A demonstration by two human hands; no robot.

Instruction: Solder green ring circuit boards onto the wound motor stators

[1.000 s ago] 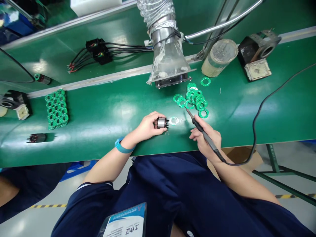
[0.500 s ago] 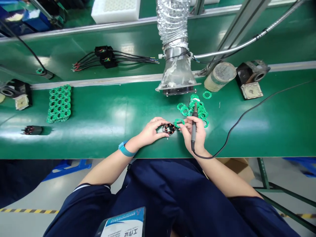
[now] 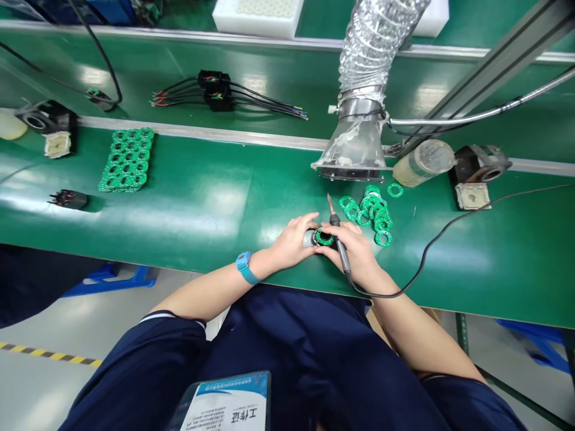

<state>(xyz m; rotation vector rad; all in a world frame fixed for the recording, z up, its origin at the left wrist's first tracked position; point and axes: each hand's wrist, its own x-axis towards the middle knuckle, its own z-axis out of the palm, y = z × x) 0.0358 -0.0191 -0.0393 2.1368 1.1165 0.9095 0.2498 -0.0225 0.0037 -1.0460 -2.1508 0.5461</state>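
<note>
Watching remotely, I see the left hand [image 3: 294,243] clasping a metal core [image 3: 309,239], right hand [image 3: 358,251] seemingly pinching green ring [image 3: 322,243] and soldering iron [image 3: 342,254].

The badge [image 3: 240,402] on the dark blue shirt [image 3: 305,335] reads "工作证" in large dark characters [image 3: 244,414]; smaller print beside them and along the badge's blue band [image 3: 220,387] is too small to read.

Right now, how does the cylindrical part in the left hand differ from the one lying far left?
The held part is in the left hand; the far part lies untouched on the bench. The held part has a green ring at its right end; the far part's left end shows bare dark prongs. Both look cylindrical.
</note>
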